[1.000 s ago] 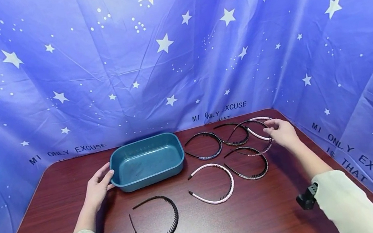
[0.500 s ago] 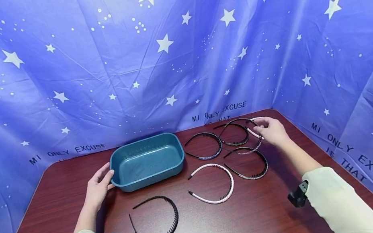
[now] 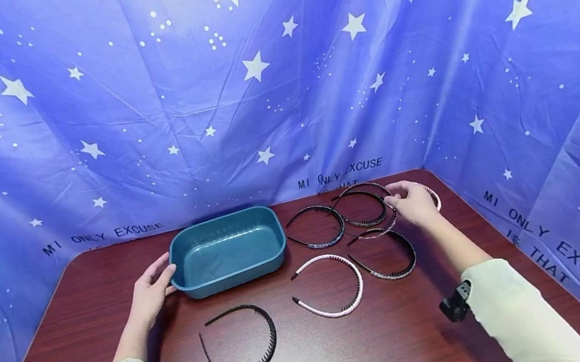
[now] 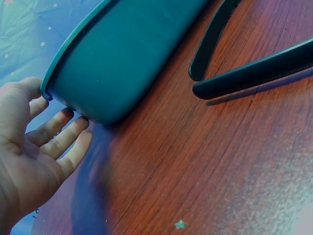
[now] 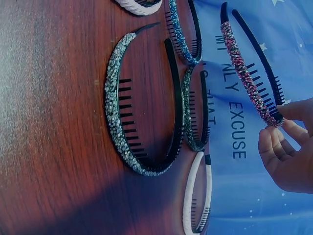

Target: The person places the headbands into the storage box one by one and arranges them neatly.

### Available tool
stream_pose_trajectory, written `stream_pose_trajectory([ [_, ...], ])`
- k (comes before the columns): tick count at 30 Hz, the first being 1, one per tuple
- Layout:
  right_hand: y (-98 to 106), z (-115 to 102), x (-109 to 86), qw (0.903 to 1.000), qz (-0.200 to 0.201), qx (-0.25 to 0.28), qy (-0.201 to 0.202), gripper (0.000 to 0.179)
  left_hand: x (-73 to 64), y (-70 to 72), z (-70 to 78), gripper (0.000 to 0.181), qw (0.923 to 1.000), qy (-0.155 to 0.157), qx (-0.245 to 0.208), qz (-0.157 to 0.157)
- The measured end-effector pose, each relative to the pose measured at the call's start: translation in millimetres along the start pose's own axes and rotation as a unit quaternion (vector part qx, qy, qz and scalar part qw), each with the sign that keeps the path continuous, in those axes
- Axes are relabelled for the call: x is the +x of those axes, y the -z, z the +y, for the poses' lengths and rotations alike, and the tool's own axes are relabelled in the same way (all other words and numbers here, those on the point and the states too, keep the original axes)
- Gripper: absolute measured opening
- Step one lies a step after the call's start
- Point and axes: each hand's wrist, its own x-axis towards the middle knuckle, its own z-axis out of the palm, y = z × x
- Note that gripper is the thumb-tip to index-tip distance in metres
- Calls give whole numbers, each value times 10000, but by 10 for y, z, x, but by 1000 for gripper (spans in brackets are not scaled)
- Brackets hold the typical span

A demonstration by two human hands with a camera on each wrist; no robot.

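Note:
In the head view, my left hand (image 3: 150, 294) holds the near-left end of a teal plastic basin (image 3: 231, 277), thumb at the rim and fingers along the outside. My right hand (image 3: 414, 204) pinches a headband with pink and dark glitter (image 5: 244, 73) at its crown, and the right wrist view shows it raised off the table. Beneath and around it lie a dark glitter headband (image 5: 188, 115), a blue glitter headband (image 3: 328, 244) and a silver glitter headband (image 5: 112, 105). A white headband (image 3: 437, 197) sits partly hidden behind the right hand.
A pale pink-white headband (image 3: 361, 283) lies mid-table, and a black toothed headband (image 3: 274, 335) lies nearer the front. The table (image 3: 318, 360) is dark reddish wood. Blue star-printed cloth (image 3: 196, 94) hangs behind its back edge and along the sides.
My right hand has moved left with the pink-glitter headband, bringing it over the dark glitter one. More of the white headband's right side now shows. My left hand stays at the basin.

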Motion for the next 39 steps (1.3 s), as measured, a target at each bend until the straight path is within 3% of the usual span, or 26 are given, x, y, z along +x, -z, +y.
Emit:
stream_pose_trajectory([
  [20,-193,-206,43,9999,-100,21,20,33,-17,0,13,59,10000,30,24,6],
  [28,-273,-314,50,9988,-237,422,-41,34,-12,8,0,58,9999,66,158,-6],
  [39,-396,-412,49,9991,-315,269,89,33,-7,13,-13,58,9998,84,190,-27],
])
